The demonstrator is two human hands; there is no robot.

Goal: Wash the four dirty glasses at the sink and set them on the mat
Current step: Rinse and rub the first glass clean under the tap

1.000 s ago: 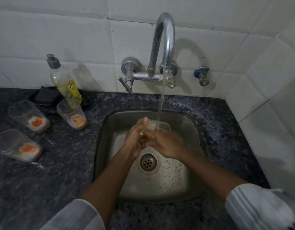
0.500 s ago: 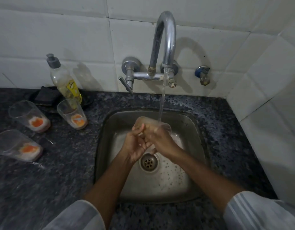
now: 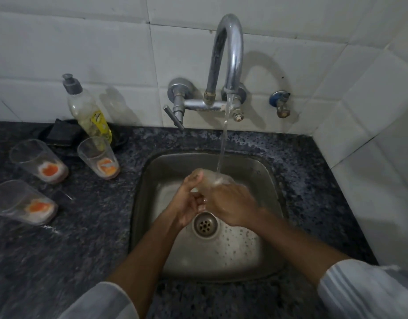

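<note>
Sink [image 3: 152, 180]: steel basin set in a dark speckled counter [image 3: 60, 249]; all places below are given from it.

Tap [image 3: 228, 54]: on the tiled wall behind the sink, running; the stream lands on the held glass.

Glass in hand [image 3: 215, 179]: clear, over the basin above the drain [image 3: 205, 224], under the water.

Left hand [image 3: 189, 201]: clasped around the glass, thumb up along its side.

Right hand [image 3: 230, 203]: wrapped over the glass from the other side, wet.

Three dirty glasses [image 3: 98, 157], [image 3: 38, 161], [image 3: 21, 202]: on the counter left of the sink, orange residue at their bottoms.

Soap bottle [image 3: 88, 109]: behind the nearest dirty glass, against the wall.
</note>
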